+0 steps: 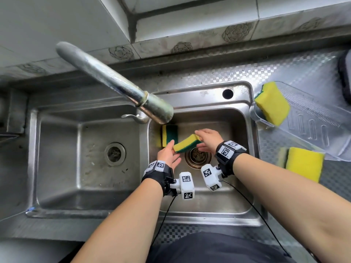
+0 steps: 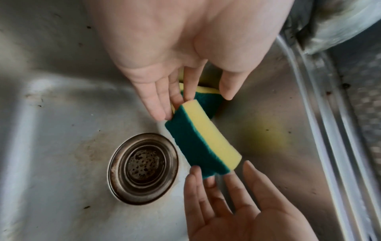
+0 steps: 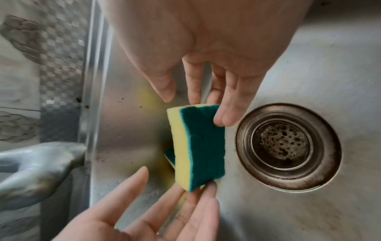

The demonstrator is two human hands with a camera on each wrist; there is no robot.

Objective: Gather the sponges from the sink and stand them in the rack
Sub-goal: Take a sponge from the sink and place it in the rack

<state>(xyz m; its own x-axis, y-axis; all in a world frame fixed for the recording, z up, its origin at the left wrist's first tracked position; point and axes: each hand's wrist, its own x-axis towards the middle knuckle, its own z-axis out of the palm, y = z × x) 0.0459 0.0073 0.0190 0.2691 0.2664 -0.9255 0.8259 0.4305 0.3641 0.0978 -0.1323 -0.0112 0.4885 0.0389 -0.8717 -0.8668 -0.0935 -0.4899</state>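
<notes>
A yellow sponge with a green scouring face [image 1: 187,144] hangs just above the right basin's drain [image 1: 197,156], caught between my two hands. My right hand [image 1: 208,139] pinches its far end, fingers [image 3: 223,116] lying on the green face. My left hand [image 1: 167,156] is open, and its straight fingertips [image 2: 160,112] touch the near end. A second sponge [image 1: 169,134] leans on the basin's left wall behind them. A third sponge [image 1: 272,104] stands in the clear plastic rack [image 1: 311,118] on the right counter.
The faucet spout [image 1: 114,78] reaches over the divider, its tip just above the leaning sponge. A fourth sponge [image 1: 304,164] lies on the checkered counter in front of the rack. The left basin [image 1: 57,168] holds only its drain. A dark object [image 1: 344,76] sits at the right edge.
</notes>
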